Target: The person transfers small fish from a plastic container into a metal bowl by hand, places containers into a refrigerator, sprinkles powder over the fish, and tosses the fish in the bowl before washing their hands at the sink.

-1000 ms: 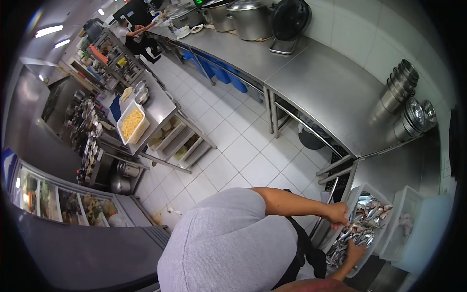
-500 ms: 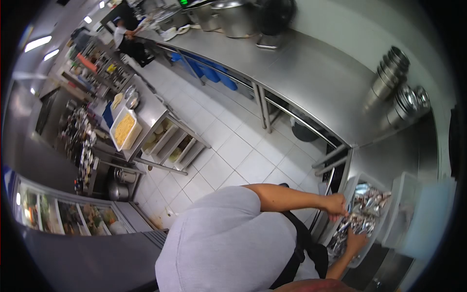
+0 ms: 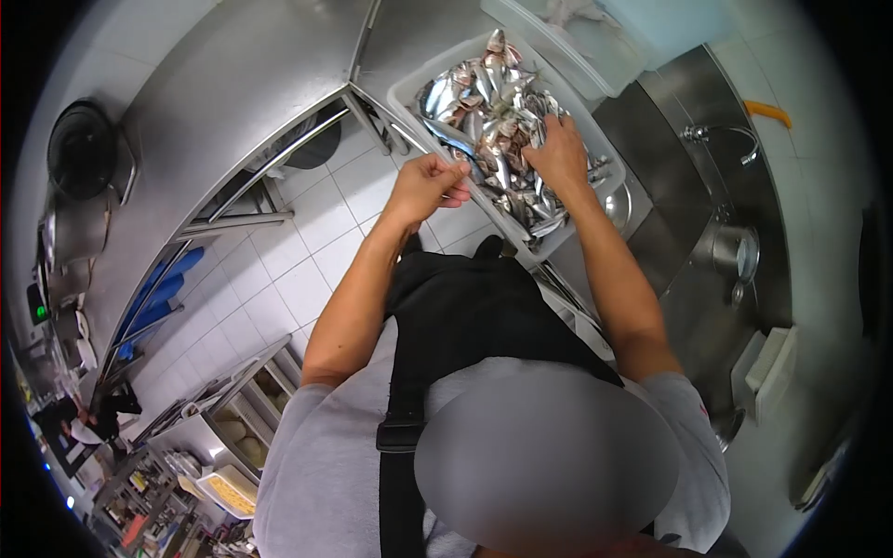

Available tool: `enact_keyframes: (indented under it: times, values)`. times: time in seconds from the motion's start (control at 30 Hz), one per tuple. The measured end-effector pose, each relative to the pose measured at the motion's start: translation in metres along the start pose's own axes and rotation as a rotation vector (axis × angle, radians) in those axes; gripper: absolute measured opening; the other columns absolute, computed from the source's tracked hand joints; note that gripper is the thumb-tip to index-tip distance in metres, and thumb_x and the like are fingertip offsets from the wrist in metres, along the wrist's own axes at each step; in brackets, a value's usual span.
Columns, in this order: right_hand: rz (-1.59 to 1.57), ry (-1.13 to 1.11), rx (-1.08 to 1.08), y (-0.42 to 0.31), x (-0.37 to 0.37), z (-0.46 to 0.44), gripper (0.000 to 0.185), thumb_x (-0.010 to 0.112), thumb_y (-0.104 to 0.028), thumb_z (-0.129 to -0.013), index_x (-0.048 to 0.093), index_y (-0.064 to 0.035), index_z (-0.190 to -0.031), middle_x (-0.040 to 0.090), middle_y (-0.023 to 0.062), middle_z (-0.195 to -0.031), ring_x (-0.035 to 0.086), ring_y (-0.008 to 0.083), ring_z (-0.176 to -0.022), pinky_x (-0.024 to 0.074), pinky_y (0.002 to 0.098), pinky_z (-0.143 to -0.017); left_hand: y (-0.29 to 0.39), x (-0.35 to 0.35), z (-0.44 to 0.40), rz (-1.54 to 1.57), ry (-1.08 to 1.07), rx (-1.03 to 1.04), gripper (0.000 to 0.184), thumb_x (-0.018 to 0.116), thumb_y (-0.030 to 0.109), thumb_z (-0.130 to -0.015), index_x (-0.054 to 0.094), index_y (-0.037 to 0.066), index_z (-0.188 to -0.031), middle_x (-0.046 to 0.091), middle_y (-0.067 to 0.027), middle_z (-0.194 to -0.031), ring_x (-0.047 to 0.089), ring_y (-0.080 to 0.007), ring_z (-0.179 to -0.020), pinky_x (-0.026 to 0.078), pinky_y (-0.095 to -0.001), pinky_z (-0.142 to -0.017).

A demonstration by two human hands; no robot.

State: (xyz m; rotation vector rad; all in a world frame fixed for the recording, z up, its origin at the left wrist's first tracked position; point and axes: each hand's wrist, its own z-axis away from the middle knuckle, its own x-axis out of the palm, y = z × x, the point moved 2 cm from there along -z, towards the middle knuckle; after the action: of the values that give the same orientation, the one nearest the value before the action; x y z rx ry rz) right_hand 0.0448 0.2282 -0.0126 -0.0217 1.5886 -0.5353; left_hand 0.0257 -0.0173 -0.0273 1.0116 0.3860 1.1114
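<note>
A pale plastic tub [image 3: 600, 88] full of small silvery fish [image 3: 488, 88] stands in front of me. Over its left rim hangs my left hand [image 3: 431, 189], fingers curled together; whatever they may pinch is hidden. Just beyond those fingers lies a slim bluish fish [image 3: 451, 138]. My right hand [image 3: 561, 158] reaches down among the fish near the right side, thumb and fingers apart and touching them. The fingertips there are partly covered.
Behind the tub is another clear container [image 3: 558, 42]. On the right are a sink tap [image 3: 721, 138] and a metal pot [image 3: 730, 251]. A steel counter [image 3: 214, 84] runs along the left. Far left, another person [image 3: 88, 423] stands near shelves.
My view has swung to the right, so the fish tub now sits top centre. My hands have moved apart: the left is at the rim, the right stays in the fish.
</note>
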Motion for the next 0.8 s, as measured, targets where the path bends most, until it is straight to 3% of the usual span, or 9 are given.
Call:
enact_keyframes:
  times: [0.17,0.27,0.3,0.4,0.43,0.57,0.67,0.8]
  values:
    - [-0.142,0.052,-0.067,0.02,-0.002,-0.007,0.055,0.077,-0.019,-0.069,0.062,0.0019,-0.118,0.064,0.0243,-0.11,0.062,0.0387,-0.103,0.0496,0.0436,-0.091,0.0,0.0,0.0,-0.014,0.001,0.004,0.03,0.07,0.029,-0.092,0.058,0.002,-0.089,0.067,-0.0093,-0.08,0.068,-0.0167,-0.07,0.057,-0.028,-0.062]
    - [-0.348,-0.035,0.03,0.032,-0.015,-0.011,0.053,0.074,-0.018,-0.069,0.064,0.0022,-0.117,0.067,0.0256,-0.104,0.066,0.0378,-0.098,0.0514,0.0406,-0.086,0.0,0.0,0.0,-0.011,0.007,-0.001,0.03,0.07,0.029,-0.092,0.058,0.002,-0.089,0.066,-0.0092,-0.08,0.068,-0.0167,-0.07,0.058,-0.0282,-0.063]
    - [-0.366,0.048,-0.036,0.041,-0.012,-0.016,0.045,0.074,-0.018,-0.07,0.067,0.0025,-0.11,0.072,0.0169,-0.092,0.069,0.0266,-0.083,0.0516,0.0355,-0.078,0.001,0.001,0.0,-0.009,0.011,-0.005,0.03,0.07,0.029,-0.092,0.058,0.002,-0.089,0.066,-0.0092,-0.08,0.068,-0.0166,-0.07,0.058,-0.0282,-0.063]
    - [-0.593,-0.107,0.078,0.045,-0.032,-0.022,0.04,0.073,-0.014,-0.072,0.068,0.002,-0.108,0.072,0.0097,-0.092,0.066,0.0164,-0.08,0.0512,0.0318,-0.075,0.001,0.001,-0.001,-0.012,0.012,-0.003,0.031,0.07,0.03,-0.092,0.058,0.002,-0.089,0.067,-0.0091,-0.08,0.068,-0.0164,-0.07,0.058,-0.0282,-0.063]
    - [-0.687,-0.111,0.129,0.044,-0.037,-0.022,0.03,0.072,-0.009,-0.075,0.069,0.0006,-0.104,0.07,0.0038,-0.09,0.063,0.0102,-0.077,0.0507,0.029,-0.073,0.001,0.001,0.0,-0.016,0.009,-0.001,0.031,0.07,0.03,-0.092,0.058,0.002,-0.089,0.067,-0.0091,-0.08,0.068,-0.0163,-0.07,0.058,-0.0282,-0.063]
    - [-0.95,-0.134,0.16,0.048,-0.068,-0.025,0.022,0.074,-0.002,-0.077,0.068,-0.0027,-0.098,0.068,0.0021,-0.089,0.062,0.0103,-0.076,0.0495,0.0272,-0.072,0.002,0.001,0.0,-0.017,0.01,-0.008,0.029,0.07,0.03,-0.092,0.059,0.003,-0.09,0.066,-0.0086,-0.079,0.067,-0.0154,-0.07,0.058,-0.0273,-0.064]
    - [-1.019,-0.013,0.155,0.063,-0.103,-0.02,0.02,0.073,-0.002,-0.076,0.069,-0.0008,-0.095,0.069,0.002,-0.087,0.062,0.0091,-0.076,0.049,0.026,-0.072,0.003,0.002,0.0,-0.025,0.014,-0.023,0.028,0.07,0.03,-0.093,0.06,0.004,-0.09,0.066,-0.0084,-0.079,0.067,-0.0151,-0.07,0.058,-0.0266,-0.064]
    - [-0.911,0.124,0.195,0.11,-0.139,-0.004,0.018,0.071,-0.004,-0.077,0.069,-0.0028,-0.095,0.068,0.0018,-0.086,0.061,0.0087,-0.075,0.0487,0.026,-0.069,0.001,0.002,-0.001,0.008,0.017,-0.005,0.027,0.071,0.027,-0.091,0.06,0.002,-0.089,0.066,-0.0087,-0.078,0.068,-0.0153,-0.069,0.058,-0.0257,-0.062]
